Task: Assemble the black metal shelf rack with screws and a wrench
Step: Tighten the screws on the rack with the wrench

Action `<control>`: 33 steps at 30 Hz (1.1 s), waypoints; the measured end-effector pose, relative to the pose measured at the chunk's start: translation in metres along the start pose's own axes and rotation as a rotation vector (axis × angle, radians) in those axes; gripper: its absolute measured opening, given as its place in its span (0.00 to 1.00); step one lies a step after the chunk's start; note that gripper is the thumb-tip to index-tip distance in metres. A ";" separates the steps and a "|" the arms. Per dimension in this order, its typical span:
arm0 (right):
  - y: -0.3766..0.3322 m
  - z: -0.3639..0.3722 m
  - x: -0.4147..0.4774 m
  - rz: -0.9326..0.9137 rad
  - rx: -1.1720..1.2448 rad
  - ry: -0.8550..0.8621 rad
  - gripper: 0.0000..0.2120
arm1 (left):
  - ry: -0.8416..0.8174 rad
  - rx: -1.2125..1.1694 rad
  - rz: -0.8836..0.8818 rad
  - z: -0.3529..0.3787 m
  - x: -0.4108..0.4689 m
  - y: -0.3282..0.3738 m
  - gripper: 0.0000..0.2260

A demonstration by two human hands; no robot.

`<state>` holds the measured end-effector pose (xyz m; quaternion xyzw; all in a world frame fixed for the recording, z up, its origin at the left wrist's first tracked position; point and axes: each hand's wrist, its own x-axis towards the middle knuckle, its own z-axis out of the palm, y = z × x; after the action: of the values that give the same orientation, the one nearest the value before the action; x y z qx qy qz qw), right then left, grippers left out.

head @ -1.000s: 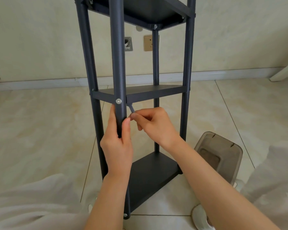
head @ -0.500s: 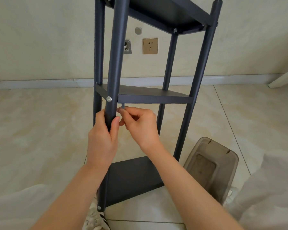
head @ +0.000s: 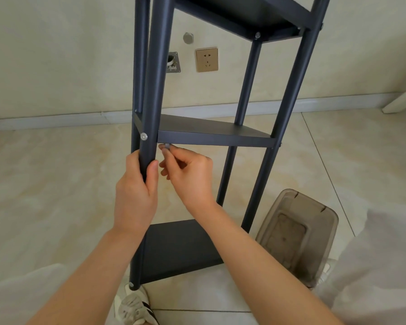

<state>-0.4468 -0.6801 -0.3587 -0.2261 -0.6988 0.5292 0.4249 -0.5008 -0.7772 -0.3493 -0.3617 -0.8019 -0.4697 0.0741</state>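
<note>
A person is working on a black shelf rack standing mid-scene on a tiled floor. The left hand is wrapping round the near post just below the middle shelf, while the right hand is pinching a small grey metal piece under that shelf's edge, beside the post. A smoky plastic tub is sitting near right, its contents unclear.

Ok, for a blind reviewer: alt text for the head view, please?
A person's left hand grips the front post of a black metal shelf rack while the right hand pinches a small grey wrench under its middle shelf; a translucent grey plastic bin is nearby.
</note>
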 end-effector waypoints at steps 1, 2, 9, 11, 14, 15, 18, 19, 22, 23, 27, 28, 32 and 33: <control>0.002 0.000 0.001 -0.021 -0.001 0.000 0.08 | 0.005 0.005 0.002 0.000 0.000 0.000 0.33; 0.004 0.001 0.002 -0.046 -0.009 -0.001 0.08 | 0.012 0.011 0.006 0.000 -0.001 -0.001 0.32; 0.012 0.015 0.004 -0.193 -0.078 0.035 0.09 | 0.038 0.005 -0.007 0.000 -0.004 -0.008 0.23; 0.014 0.018 0.005 -0.213 -0.076 0.052 0.09 | 0.046 0.006 -0.015 0.001 -0.004 -0.009 0.20; 0.016 0.021 0.007 -0.223 -0.067 0.064 0.09 | 0.058 0.007 -0.008 0.001 -0.005 -0.012 0.17; 0.017 0.022 0.007 -0.222 -0.065 0.065 0.09 | 0.060 0.009 -0.006 0.001 -0.005 -0.012 0.17; 0.016 0.024 0.009 -0.227 -0.057 0.062 0.10 | 0.064 0.011 0.000 0.002 -0.005 -0.013 0.18; 0.016 0.025 0.009 -0.233 -0.060 0.061 0.10 | 0.064 0.011 -0.002 0.001 -0.005 -0.013 0.19; 0.015 0.029 0.010 -0.204 -0.064 0.047 0.12 | 0.059 0.011 -0.006 0.001 -0.004 -0.015 0.22; 0.014 0.030 0.011 -0.184 -0.066 0.034 0.13 | 0.056 0.009 -0.005 0.001 -0.004 -0.015 0.23; 0.011 0.027 0.011 -0.136 -0.069 -0.055 0.14 | 0.065 0.001 -0.013 0.000 -0.003 -0.016 0.21; 0.010 0.024 0.010 -0.119 -0.071 -0.092 0.15 | 0.068 -0.001 -0.020 0.000 -0.003 -0.016 0.21; 0.006 0.002 0.010 0.074 -0.040 -0.263 0.11 | 0.082 -0.005 -0.005 0.001 -0.004 -0.014 0.21; 0.003 -0.003 0.012 0.145 -0.023 -0.298 0.10 | 0.087 -0.004 0.002 0.001 -0.004 -0.013 0.20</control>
<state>-0.4510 -0.6679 -0.3573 -0.1997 -0.7420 0.5780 0.2748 -0.5063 -0.7816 -0.3608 -0.3419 -0.7966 -0.4865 0.1089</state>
